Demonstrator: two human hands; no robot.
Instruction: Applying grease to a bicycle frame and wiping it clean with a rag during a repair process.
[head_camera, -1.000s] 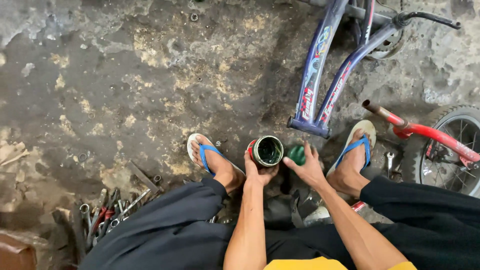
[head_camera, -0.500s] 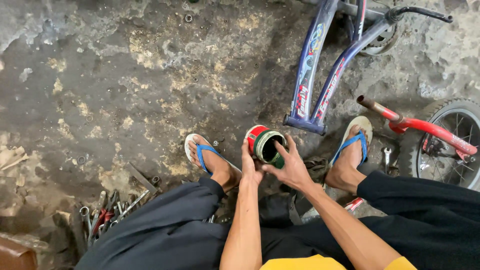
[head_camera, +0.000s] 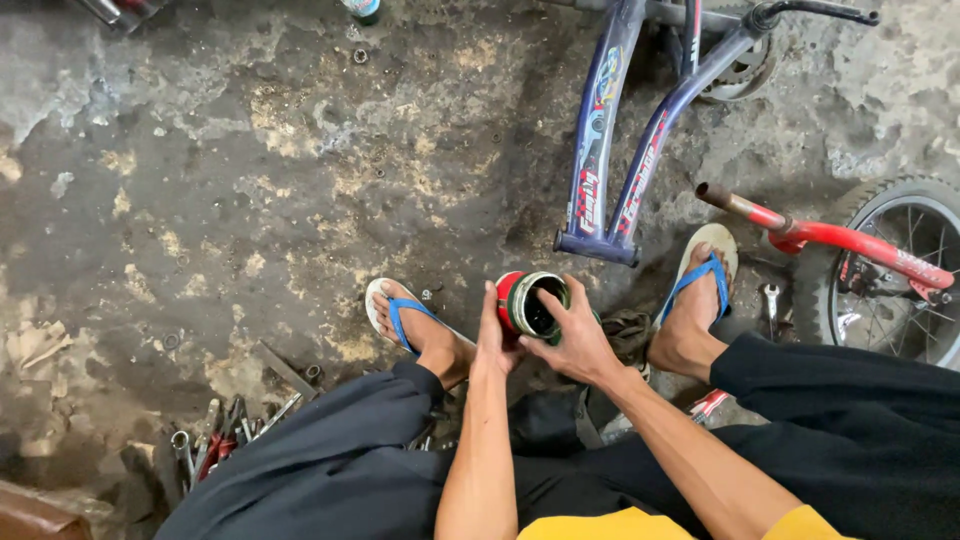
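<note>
Low centre of the frame, the left hand grips a small red tin tipped on its side, while the right hand has fingers at its open dark mouth. Blue flip-flops sit either side on the stained concrete floor. A purple bike frame is upper right, a wheel far right, and scattered tools lower left.
</note>
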